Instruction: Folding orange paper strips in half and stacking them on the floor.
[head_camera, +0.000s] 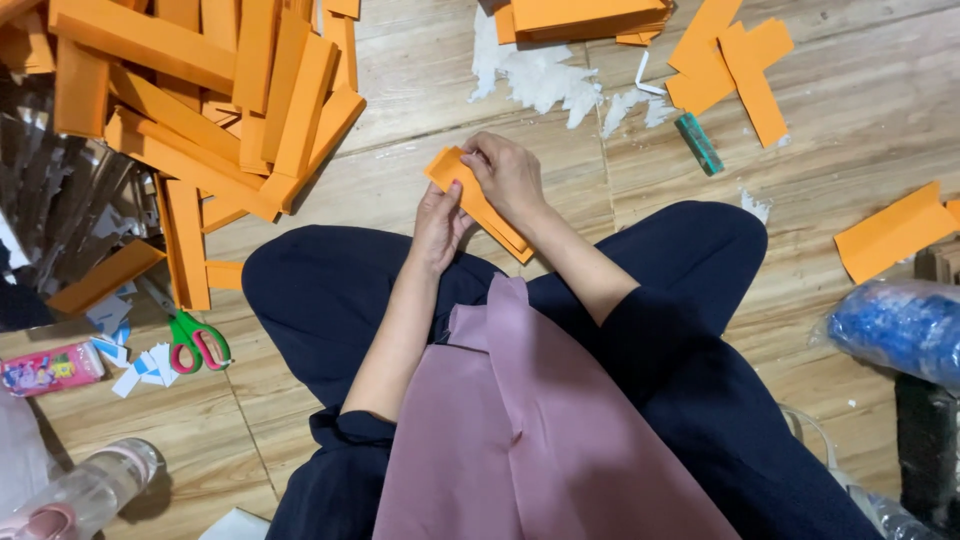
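Both hands over lap, left hand (438, 222) and right hand (508, 175) pinching orange paper strip (478, 205)

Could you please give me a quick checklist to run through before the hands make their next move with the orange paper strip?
1. Both hands on the strip: ok. The left hand and right hand hold the orange paper strip.
2. Strip clear of the floor: ok, held above the lap.
3. Grip firmness: cannot tell; the fingers cover the contact.
4. Fold finished: cannot tell.
5. More strips at hand: ok, the orange pile lies to the left.
6. Scissors clear of the hands: ok, on the floor by the left knee.
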